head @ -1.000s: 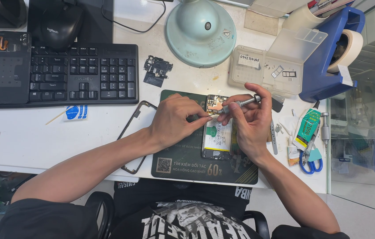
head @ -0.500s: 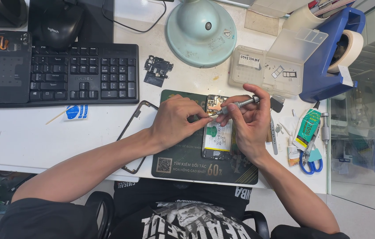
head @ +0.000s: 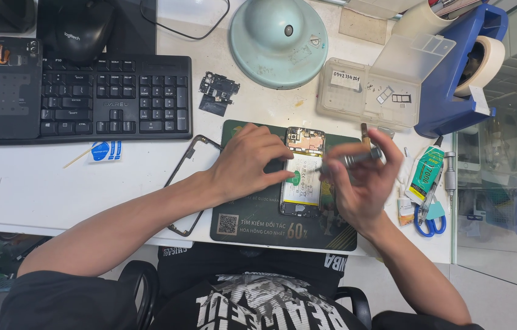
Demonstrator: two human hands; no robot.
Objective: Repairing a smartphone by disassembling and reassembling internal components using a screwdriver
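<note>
Dark green work mat [head: 252, 223] on the white desk [head: 38, 189], pale square code patch near its left corner. Opened smartphone [head: 303, 174] lies on the mat, back off, battery and board showing. Small blue-and-white sticker [head: 104, 151] left, below the black keyboard [head: 118, 98]. Clear plastic parts box [head: 368, 91] with a white label, far right. Green glue tube [head: 424, 174] right of the mat.

Since a second ago: right hand [head: 362, 183] has lifted off the phone's top, blurred. Its grip is closed on a metal screwdriver [head: 353, 160], tip toward the phone. Left hand [head: 252, 165] stays pressed on the phone's left edge, fingers bent, holding nothing.
</note>
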